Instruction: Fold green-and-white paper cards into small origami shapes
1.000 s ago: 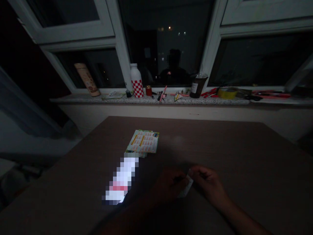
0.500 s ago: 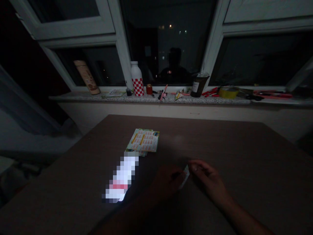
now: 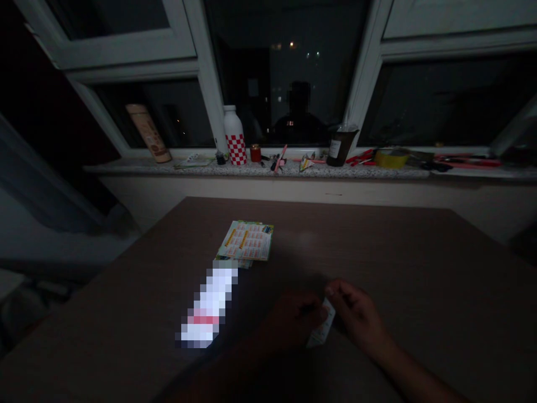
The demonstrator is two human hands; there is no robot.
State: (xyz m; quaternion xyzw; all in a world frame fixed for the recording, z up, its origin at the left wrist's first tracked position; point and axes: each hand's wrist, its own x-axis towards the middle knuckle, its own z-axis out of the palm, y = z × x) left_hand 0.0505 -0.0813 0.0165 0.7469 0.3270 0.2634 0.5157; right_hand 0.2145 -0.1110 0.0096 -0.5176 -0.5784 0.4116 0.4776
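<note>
A small printed card, pale with rows of markings, is held up over the near part of the table. My left hand, very dark in shadow, is closed on its left side with thumb and fingers. Against the card's upper right corner, my right hand pinches with thumb and forefinger, its other fingers curled. Farther off, to the left, lies a stack of printed cards with red rows and yellow strips, much like scratch tickets. A lit phone, its screen blurred out, lies just below the stack.
The brown table reaches to the wall under the window. On the stone sill stand a tan flask, a red-and-white checkered bottle, a small red jar, a dark drink cup and a yellow tape roll.
The held card has come slightly lower and nearer and now shows more of its printed face. Both hands have shifted a little with it. The stack and phone have stayed put.
</note>
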